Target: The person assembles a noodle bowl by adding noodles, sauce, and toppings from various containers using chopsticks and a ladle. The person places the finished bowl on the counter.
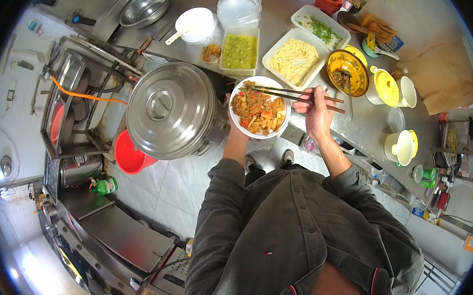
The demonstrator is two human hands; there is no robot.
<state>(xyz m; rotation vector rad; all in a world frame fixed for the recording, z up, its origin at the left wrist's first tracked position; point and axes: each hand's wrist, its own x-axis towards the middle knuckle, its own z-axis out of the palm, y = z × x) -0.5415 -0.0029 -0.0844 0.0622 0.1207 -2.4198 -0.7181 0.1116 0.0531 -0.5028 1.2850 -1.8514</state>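
My left hand (235, 134) is closed on the side of a white bowl (237, 123), its fingers partly hidden beneath. Inside the bowl lies chopped orange and pale food (263, 118) with red bits, and a brown minced topping at the upper left. Dark brown chopsticks (286, 93) are gripped in my right hand (318, 115); their tips touch the brown topping. Just beyond the bowl, on the steel counter, stand a tub of noodles (295, 60) and a tub of green chopped food (239, 52). A dark yellow bowl (355, 61) of brown sauce with a spoon sits right of the noodles.
A large lidded steel pot (164, 111) stands close to my left arm, with a red bucket (129, 155) below it. Farther back are a tub of chopped scallions (322, 27), a white container (196, 23) and stacked plastic lids (239, 9). Yellow-lidded pots (384, 88) line the right side.
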